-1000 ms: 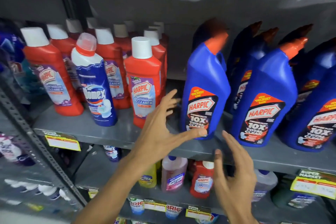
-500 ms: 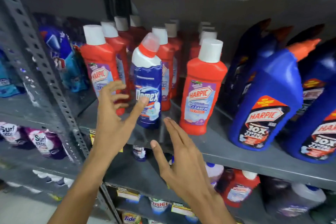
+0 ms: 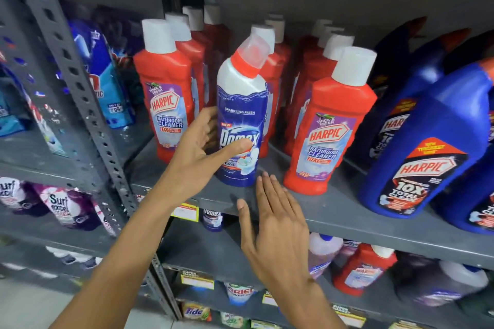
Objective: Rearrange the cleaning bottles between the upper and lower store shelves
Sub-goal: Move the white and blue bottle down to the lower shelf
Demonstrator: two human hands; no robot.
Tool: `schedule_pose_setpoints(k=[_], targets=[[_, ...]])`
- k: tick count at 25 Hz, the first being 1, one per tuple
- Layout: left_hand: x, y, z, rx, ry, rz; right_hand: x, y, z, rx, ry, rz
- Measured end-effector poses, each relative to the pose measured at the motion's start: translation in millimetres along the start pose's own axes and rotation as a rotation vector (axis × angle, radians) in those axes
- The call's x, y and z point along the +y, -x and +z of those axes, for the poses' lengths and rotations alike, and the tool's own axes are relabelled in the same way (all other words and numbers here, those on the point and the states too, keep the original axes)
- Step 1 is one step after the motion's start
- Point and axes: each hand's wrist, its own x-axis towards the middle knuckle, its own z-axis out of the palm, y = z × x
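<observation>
Domex bottle (image 3: 242, 125) upright at upper shelf (image 3: 347, 218) front edge. My left hand (image 3: 197, 152) open, closing round it; right hand (image 3: 278, 224) spread, empty. No grasp yet; move looks undone.

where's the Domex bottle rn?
Head view: Domex bottle stands on the upper shelf, between two red Harpic bottles, left hand around it.
</observation>
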Motion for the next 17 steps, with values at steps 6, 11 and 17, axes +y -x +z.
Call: schedule_pose_setpoints(k=[6,11,17], targets=[[18,80,-52,-0.014,0.13,-0.007,7,0,6,0.024,0.02,-0.045],[-69,156,-81,-0.193,0.118,-0.503,5,0,7,0.01,0.034,-0.03],[-183,148,-64,-0.145,-0.089,-0.575,-1,-1,6,0.023,0.022,0.012]])
